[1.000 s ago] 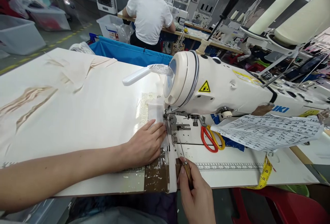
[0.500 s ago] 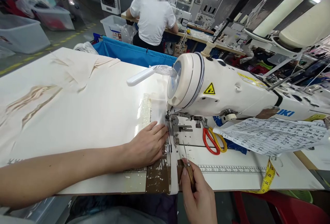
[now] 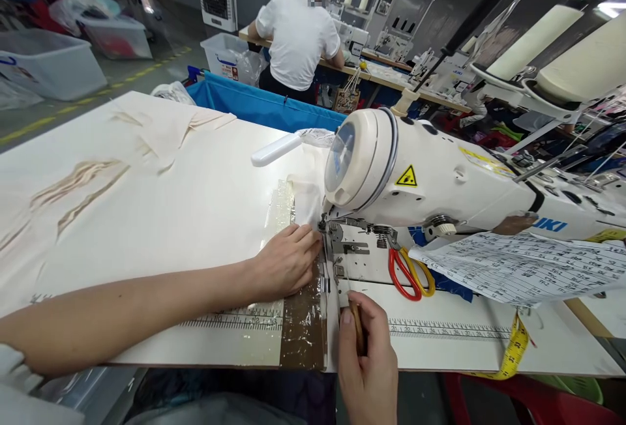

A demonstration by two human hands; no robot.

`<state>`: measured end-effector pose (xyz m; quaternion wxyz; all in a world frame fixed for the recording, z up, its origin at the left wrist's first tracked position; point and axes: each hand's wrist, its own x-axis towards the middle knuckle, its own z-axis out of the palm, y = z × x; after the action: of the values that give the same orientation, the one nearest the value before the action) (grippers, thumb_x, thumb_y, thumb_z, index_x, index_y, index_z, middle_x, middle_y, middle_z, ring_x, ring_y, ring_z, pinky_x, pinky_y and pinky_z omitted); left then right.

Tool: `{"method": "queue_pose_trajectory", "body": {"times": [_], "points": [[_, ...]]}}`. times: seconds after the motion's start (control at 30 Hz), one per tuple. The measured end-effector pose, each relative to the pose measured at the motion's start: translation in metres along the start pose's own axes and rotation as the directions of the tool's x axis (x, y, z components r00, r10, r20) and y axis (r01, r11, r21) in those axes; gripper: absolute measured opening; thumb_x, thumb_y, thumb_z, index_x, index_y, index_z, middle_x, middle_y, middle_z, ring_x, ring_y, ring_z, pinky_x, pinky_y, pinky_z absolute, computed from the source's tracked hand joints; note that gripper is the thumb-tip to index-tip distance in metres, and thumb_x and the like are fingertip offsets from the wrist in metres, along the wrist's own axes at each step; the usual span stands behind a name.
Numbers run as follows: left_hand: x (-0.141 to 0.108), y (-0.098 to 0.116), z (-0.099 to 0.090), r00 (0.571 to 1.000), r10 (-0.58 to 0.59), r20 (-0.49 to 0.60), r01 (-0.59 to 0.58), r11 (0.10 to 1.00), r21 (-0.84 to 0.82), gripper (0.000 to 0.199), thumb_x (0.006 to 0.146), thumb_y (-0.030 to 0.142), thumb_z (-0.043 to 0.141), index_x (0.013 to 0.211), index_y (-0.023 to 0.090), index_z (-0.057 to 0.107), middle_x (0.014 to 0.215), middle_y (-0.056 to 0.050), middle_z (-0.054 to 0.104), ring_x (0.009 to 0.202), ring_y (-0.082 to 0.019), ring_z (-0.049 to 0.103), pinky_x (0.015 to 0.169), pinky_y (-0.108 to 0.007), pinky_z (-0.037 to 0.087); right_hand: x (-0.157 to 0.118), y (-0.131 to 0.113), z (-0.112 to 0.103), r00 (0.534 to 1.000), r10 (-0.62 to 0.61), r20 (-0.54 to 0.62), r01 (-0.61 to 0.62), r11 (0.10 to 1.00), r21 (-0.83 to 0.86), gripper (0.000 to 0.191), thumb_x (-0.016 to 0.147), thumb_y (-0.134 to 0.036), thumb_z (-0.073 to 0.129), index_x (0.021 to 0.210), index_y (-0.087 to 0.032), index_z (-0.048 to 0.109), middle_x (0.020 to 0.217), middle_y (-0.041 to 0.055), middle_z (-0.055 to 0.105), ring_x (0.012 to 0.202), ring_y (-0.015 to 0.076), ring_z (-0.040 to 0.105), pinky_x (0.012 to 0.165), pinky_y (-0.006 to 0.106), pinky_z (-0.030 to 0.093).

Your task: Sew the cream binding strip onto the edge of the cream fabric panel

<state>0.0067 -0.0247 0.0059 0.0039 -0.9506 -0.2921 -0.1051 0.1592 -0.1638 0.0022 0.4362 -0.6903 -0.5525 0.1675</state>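
My left hand (image 3: 288,261) lies palm down by the needle area of a white sewing machine (image 3: 411,171), its fingers together on pale fabric (image 3: 306,200) at the presser foot. What is under the fingertips is hidden. At the front edge of the table, my right hand (image 3: 369,353) is closed round the wooden handle of an awl (image 3: 359,328), which points towards the machine. Brown tape (image 3: 303,330) covers the table between the hands. Red and yellow scissors (image 3: 408,275) lie right of the needle plate.
Pale fabric pieces (image 3: 88,180) lie at the left of the table. A written paper sheet (image 3: 523,265) and a yellow tape measure (image 3: 516,350) are at the right. Beyond a blue cloth bin (image 3: 264,99), a person (image 3: 300,40) sits at another machine.
The view has shifted slightly, moving the scene rightwards. My right hand has moved a little left with the awl, nearer the brown tape. My left hand stays by the presser foot.
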Motion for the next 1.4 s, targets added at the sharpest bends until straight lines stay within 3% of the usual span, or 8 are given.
{"method": "queue_pose_trajectory", "body": {"times": [0.13, 0.23, 0.37, 0.73, 1.03, 1.13, 1.27, 1.4], "points": [[0.005, -0.005, -0.001, 0.999, -0.018, 0.031, 0.018, 1.0, -0.014, 0.042, 0.093, 0.024, 0.044, 0.127, 0.002, 0.055, 0.121, -0.018, 0.058, 0.108, -0.029, 0.052, 0.093, -0.043, 0.044, 0.018, -0.004, 0.012, 0.932, -0.351, 0.093, 0.359, 0.929, -0.085, 0.024, 0.099, -0.022, 0.043, 0.116, -0.017, 0.06, 0.096, 0.0089, 0.071, 0.081, 0.0159, 0.07, 0.063, 0.021, 0.055], [0.005, -0.008, -0.001, 1.0, 0.0, 0.031, 0.001, 1.0, -0.03, 0.042, 0.093, 0.024, 0.044, 0.126, 0.002, 0.056, 0.125, -0.018, 0.057, 0.112, -0.03, 0.051, 0.093, -0.042, 0.043, 0.027, -0.007, 0.023, 0.885, -0.453, 0.102, 0.465, 0.864, -0.192, 0.027, 0.099, -0.018, 0.041, 0.117, -0.012, 0.06, 0.092, 0.0107, 0.07, 0.08, 0.0176, 0.07, 0.059, 0.023, 0.054], [0.005, -0.009, -0.002, 1.0, 0.003, 0.025, -0.002, 0.999, -0.035, 0.039, 0.095, 0.022, 0.041, 0.123, 0.002, 0.059, 0.124, -0.018, 0.059, 0.113, -0.029, 0.053, 0.092, -0.041, 0.043, 0.03, -0.007, 0.033, 0.876, -0.473, 0.1, 0.477, 0.814, -0.331, 0.03, 0.1, -0.018, 0.038, 0.114, -0.008, 0.062, 0.089, 0.011, 0.07, 0.07, 0.0171, 0.069, 0.049, 0.022, 0.049], [0.004, -0.01, 0.003, 0.999, -0.005, -0.036, 0.003, 0.998, -0.059, 0.037, 0.095, 0.021, 0.041, 0.121, 0.004, 0.06, 0.123, -0.016, 0.059, 0.109, -0.027, 0.054, 0.091, -0.04, 0.046, 0.033, -0.011, 0.038, 0.853, -0.507, 0.121, 0.486, 0.688, -0.54, 0.035, 0.102, -0.019, 0.031, 0.111, -0.01, 0.064, 0.09, 0.0093, 0.072, 0.061, 0.0144, 0.069, 0.044, 0.021, 0.046], [0.005, -0.021, 0.001, 0.999, -0.041, -0.019, 0.039, 0.994, -0.1, 0.039, 0.093, 0.022, 0.044, 0.125, 0.007, 0.059, 0.128, -0.013, 0.059, 0.116, -0.027, 0.053, 0.098, -0.042, 0.044, 0.033, -0.013, 0.046, 0.872, -0.457, 0.174, 0.441, 0.581, -0.684, 0.036, 0.097, -0.013, 0.033, 0.119, -0.009, 0.061, 0.09, 0.0118, 0.072, 0.056, 0.0172, 0.069, 0.04, 0.026, 0.043], [0.006, -0.028, 0.003, 0.997, -0.066, -0.038, 0.061, 0.99, -0.13, 0.037, 0.091, 0.019, 0.045, 0.123, 0.011, 0.061, 0.127, -0.011, 0.06, 0.116, -0.026, 0.053, 0.099, -0.043, 0.043, 0.031, -0.013, 0.042, 0.876, -0.45, 0.175, 0.446, 0.617, -0.648, 0.036, 0.099, -0.014, 0.033, 0.12, -0.01, 0.061, 0.092, 0.0118, 0.072, 0.057, 0.0163, 0.068, 0.041, 0.025, 0.043], [0.008, -0.034, 0.004, 0.984, -0.15, -0.097, 0.126, 0.967, -0.223, 0.037, 0.092, 0.016, 0.043, 0.125, 0.012, 0.059, 0.129, -0.01, 0.059, 0.117, -0.024, 0.052, 0.099, -0.042, 0.045, 0.02, -0.013, 0.032, 0.874, -0.467, 0.137, 0.472, 0.745, -0.471, 0.033, 0.103, -0.024, 0.036, 0.116, -0.011, 0.064, 0.089, 0.0093, 0.072, 0.06, 0.015, 0.068, 0.045, 0.022, 0.045], [0.0, -0.029, -0.014, 0.978, -0.188, -0.093, 0.159, 0.953, -0.258, 0.033, 0.092, 0.013, 0.046, 0.12, 0.012, 0.062, 0.127, -0.01, 0.061, 0.116, -0.022, 0.056, 0.096, -0.037, 0.049, 0.005, -0.001, 0.025, 0.875, -0.463, 0.138, 0.483, 0.833, -0.268, 0.031, 0.104, -0.028, 0.039, 0.123, -0.017, 0.061, 0.099, 0.0095, 0.073, 0.082, 0.0178, 0.071, 0.057, 0.022, 0.051]]}}
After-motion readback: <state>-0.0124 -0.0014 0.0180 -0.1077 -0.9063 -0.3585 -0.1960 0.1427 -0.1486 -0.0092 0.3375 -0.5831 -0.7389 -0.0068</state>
